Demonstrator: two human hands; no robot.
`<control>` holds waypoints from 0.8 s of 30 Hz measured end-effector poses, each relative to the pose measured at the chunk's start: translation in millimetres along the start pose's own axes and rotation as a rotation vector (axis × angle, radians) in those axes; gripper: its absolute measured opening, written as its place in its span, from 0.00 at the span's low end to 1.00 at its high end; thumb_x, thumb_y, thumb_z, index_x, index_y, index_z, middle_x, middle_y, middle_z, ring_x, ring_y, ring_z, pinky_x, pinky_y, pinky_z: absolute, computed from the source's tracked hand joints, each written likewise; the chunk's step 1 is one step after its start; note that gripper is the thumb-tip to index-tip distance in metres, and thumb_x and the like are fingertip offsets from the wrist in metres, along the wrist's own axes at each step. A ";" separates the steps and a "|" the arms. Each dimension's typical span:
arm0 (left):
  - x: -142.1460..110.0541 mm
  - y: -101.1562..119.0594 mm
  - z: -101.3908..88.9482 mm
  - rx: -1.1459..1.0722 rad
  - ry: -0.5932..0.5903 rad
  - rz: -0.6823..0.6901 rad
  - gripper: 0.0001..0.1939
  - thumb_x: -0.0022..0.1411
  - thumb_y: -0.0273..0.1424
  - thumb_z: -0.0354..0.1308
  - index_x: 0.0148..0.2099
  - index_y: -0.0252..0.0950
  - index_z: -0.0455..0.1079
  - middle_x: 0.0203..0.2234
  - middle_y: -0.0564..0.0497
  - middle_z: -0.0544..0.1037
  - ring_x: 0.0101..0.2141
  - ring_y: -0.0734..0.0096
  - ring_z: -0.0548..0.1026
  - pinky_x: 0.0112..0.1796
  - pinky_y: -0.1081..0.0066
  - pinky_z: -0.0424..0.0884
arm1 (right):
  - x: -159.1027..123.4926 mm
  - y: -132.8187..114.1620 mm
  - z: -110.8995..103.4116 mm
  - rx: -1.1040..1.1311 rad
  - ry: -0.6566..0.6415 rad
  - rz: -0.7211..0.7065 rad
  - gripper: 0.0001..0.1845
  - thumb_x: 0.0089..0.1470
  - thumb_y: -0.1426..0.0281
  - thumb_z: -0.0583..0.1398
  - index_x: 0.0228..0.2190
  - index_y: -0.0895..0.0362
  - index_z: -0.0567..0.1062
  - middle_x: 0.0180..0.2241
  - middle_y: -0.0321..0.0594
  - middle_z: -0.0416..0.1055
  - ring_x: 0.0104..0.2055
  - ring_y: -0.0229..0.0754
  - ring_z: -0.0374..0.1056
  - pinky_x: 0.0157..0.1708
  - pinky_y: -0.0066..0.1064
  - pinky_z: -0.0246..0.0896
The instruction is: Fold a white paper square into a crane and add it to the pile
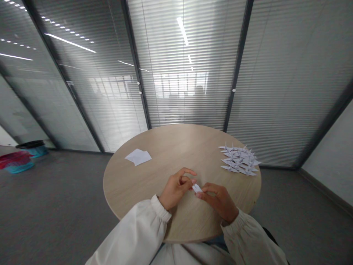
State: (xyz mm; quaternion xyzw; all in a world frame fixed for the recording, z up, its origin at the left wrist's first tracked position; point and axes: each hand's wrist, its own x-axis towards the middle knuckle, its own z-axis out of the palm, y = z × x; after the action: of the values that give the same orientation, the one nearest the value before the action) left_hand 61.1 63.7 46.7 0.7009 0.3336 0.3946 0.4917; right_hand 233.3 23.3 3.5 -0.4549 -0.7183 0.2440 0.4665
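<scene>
A small folded piece of white paper (197, 188) is pinched between both my hands just above the round wooden table (154, 184), near its front edge. My left hand (176, 188) grips the paper's left end with thumb and fingers closed on it, the index finger arched above. My right hand (219, 200) pinches the right end with its fingertips. Both arms wear white sleeves with gathered cuffs.
Several folded white paper cranes (239, 160) lie in a cluster at the table's right side. A few flat white paper sheets (138, 156) lie at the left. Glass walls with blinds stand behind. Coloured bins (23, 160) sit on the floor at far left.
</scene>
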 end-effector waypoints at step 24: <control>5.8 -1.5 -4.1 -0.266 -0.087 -0.135 0.18 0.45 0.37 0.68 0.33 0.30 0.68 0.24 0.47 0.79 0.26 0.69 0.76 0.30 0.73 0.70 | -0.2 -7.7 1.3 -0.043 -0.097 -0.037 0.17 0.55 0.59 0.57 0.23 0.55 0.77 0.23 0.35 0.71 0.27 0.35 0.67 0.29 0.24 0.58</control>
State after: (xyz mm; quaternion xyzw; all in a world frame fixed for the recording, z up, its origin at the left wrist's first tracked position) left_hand 60.1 70.8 47.5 0.6220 0.3034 0.3704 0.6196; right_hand 228.9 19.6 8.8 -0.4390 -0.7536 0.2416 0.4256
